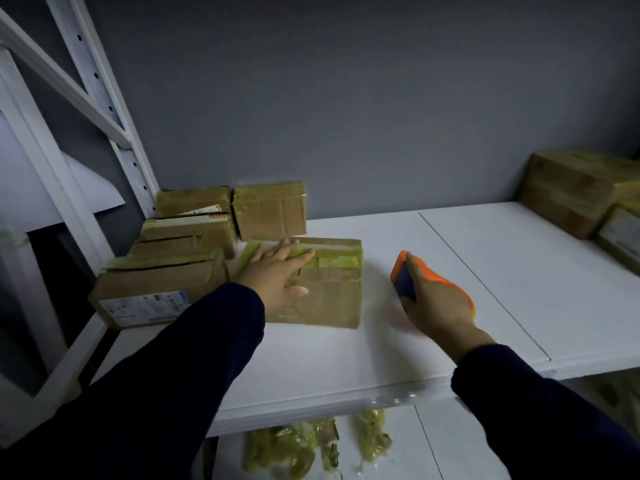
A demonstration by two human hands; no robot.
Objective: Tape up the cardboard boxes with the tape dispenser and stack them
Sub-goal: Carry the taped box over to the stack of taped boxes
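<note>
- On the white shelf (346, 358) in front of me, seen from my head camera, the cardboard box (329, 299) I am working on lies a little left of centre. Its long side runs left to right, and yellowish tape already crosses its top near the far edge.
- My left hand (277, 275) lies flat on top of that box, fingers straight and spread, pressing down and curled round nothing.
- My right hand (436, 306) is wrapped around the orange tape dispenser (403, 275), to the right of the box and apart from it. Blur hides whether the dispenser touches the shelf.
- The box lies left of the dispenser with its long axis pointing toward it. I judge another strip would start at the right end, nearest my right hand, and run toward my left.
- If the box is finished, my left hand is the nearer one to move it to the stacked boxes (187, 233), just beside it on the left.
- More boxes (571, 192) sit well apart at the far right.
</note>
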